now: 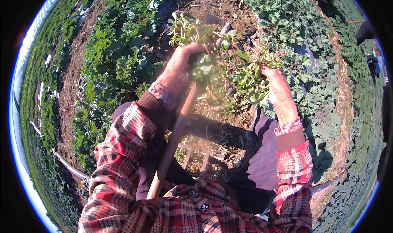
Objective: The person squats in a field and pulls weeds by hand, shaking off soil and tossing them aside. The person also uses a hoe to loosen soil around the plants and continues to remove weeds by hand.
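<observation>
My left hand (181, 67) is closed around a clump of pulled weeds (184, 30) with thick rounded leaves and reddish stems, like purslane. More of those leaves hang blurred below that fist. On the right, my right hand (278, 88) grips a second bunch of leafy weeds (254, 79), with stems and pale roots at its top. A long wooden handle (176, 138) leans from my lap up beneath the left hand. In line with it, past the hand, are a metal socket (223, 36) and a dark blade (213, 18), seemingly a hoe's head. Dusty blur hangs between my hands.
Kale-like leafy rows stand left (122, 49) and right (307, 70). Bare soil with straw (212, 107) lies between my knees, with a pale tined or slatted piece (204, 162). A drip hose or pipe (72, 168) crosses lower left. People (365, 32) are at the right edge.
</observation>
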Available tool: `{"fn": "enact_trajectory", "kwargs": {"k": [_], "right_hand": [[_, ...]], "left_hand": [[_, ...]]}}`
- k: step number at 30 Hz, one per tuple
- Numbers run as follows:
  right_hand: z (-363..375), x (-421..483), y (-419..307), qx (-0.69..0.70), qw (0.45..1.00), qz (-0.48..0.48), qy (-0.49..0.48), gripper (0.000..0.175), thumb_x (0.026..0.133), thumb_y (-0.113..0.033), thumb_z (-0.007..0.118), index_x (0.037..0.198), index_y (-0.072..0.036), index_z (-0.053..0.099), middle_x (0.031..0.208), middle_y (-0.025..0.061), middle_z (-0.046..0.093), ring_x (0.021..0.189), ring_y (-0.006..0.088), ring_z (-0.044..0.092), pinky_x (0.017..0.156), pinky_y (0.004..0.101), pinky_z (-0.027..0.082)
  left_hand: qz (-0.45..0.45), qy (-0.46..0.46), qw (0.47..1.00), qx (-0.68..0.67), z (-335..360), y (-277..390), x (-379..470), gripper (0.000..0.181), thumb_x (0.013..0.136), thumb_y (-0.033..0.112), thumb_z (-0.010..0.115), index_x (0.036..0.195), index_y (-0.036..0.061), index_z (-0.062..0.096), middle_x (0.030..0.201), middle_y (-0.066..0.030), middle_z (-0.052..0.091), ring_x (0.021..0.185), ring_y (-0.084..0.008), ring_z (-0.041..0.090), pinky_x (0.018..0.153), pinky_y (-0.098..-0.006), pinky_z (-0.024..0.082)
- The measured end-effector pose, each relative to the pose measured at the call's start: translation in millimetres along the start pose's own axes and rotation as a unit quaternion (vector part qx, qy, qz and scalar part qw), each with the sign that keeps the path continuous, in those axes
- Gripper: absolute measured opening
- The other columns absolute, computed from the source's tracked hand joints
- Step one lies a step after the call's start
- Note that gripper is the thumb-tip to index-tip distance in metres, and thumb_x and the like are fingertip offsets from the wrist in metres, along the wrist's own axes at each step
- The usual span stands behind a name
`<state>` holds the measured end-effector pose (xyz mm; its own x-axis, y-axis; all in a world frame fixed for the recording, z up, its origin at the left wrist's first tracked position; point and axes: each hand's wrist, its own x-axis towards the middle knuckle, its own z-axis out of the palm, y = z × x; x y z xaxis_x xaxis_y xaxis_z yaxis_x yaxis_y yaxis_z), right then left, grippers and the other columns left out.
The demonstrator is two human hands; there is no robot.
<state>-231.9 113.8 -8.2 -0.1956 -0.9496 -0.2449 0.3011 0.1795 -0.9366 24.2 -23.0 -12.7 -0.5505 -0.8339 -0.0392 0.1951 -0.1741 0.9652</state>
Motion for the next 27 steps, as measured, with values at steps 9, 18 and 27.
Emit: {"fn": "enact_trajectory", "kwargs": {"k": [9, 18, 27], "right_hand": [[12, -3, -18, 0.016, 0.999, 0.019, 0.03, 0.027, 0.091, -0.013, 0.054, 0.113, 0.001, 0.064, 0.103, 0.0066, 0.067, 0.091, 0.0132, 0.064, 0.079, 0.0282, 0.053], [3, 0, -9, 0.082, 0.996, -0.009, -0.015, 0.026, 0.09, -0.013, 0.056, 0.114, -0.002, 0.062, 0.099, 0.0055, 0.068, 0.083, 0.0147, 0.066, 0.069, 0.0299, 0.057], [3, -8, -12, 0.056, 0.994, 0.051, -0.078, 0.036, 0.087, -0.016, 0.051, 0.118, 0.0, 0.061, 0.102, 0.0086, 0.068, 0.086, 0.0155, 0.066, 0.069, 0.0298, 0.057]], "left_hand": [[-0.152, 0.064, 0.976, -0.145, 6, 17, -2, 0.012, 0.086, 0.012, 0.06, 0.085, 0.0001, 0.063, 0.071, -0.0072, 0.065, 0.057, -0.017, 0.063, 0.054, -0.0295, 0.055], [-0.158, 0.07, 0.977, -0.121, 13, 21, -5, 0.013, 0.085, 0.012, 0.062, 0.085, -0.0001, 0.065, 0.071, -0.005, 0.064, 0.057, -0.0136, 0.062, 0.053, -0.0273, 0.054], [-0.181, 0.044, 0.982, -0.031, 24, 20, -10, 0.007, 0.085, 0.007, 0.065, 0.084, -0.0002, 0.067, 0.066, -0.0024, 0.062, 0.052, -0.0087, 0.058, 0.047, -0.0258, 0.051]]}}
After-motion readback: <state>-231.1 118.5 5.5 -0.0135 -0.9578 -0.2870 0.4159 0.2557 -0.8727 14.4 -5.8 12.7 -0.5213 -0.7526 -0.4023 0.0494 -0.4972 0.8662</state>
